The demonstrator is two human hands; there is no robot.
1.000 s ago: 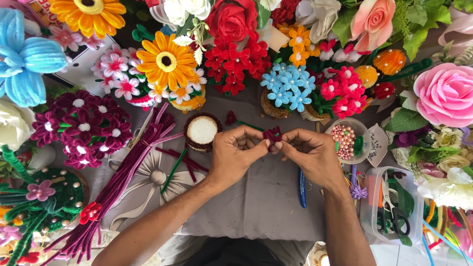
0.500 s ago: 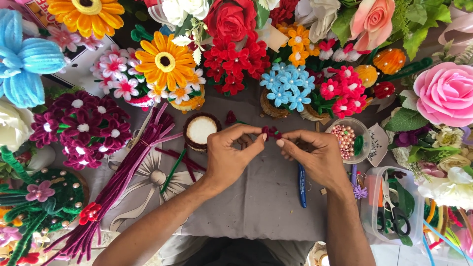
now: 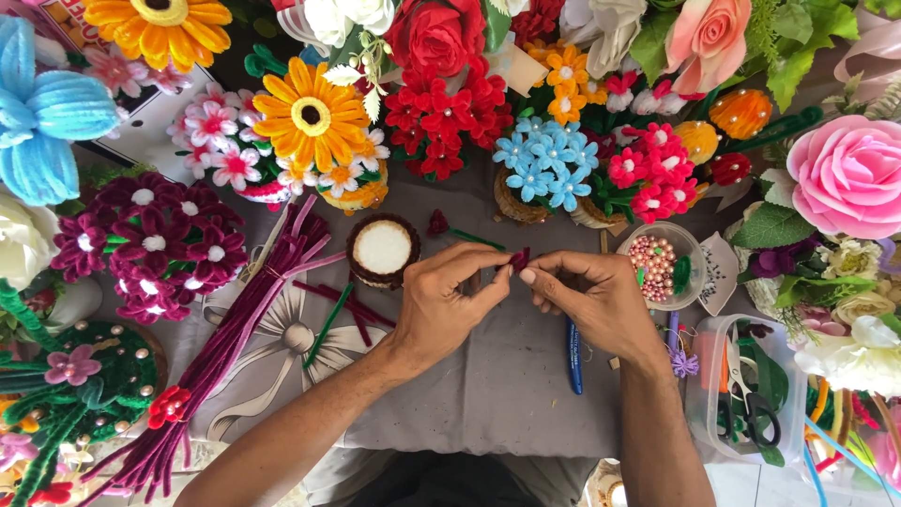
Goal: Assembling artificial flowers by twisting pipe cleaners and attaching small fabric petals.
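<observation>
Both hands meet over a grey cloth (image 3: 488, 394) at the middle of the view. My left hand (image 3: 446, 305) and my right hand (image 3: 587, 296) pinch between their fingertips a small dark red pipe-cleaner piece (image 3: 519, 259). A small round basket with a white foam top (image 3: 382, 249) stands just left of my left hand. A bundle of maroon pipe cleaners (image 3: 225, 347) lies further left. A blue pen (image 3: 574, 361) lies under my right wrist.
Pipe-cleaner flowers ring the cloth: orange daisy (image 3: 310, 115), red blooms (image 3: 441, 117), light blue cluster (image 3: 549, 160), purple bunch (image 3: 150, 249), pink rose (image 3: 849, 174). A cup of pink beads (image 3: 657, 268) and a clear box with scissors (image 3: 746, 399) stand at right.
My hands stayed in place; the fingers have shifted slightly, working the dark red piece between the fingertips.
</observation>
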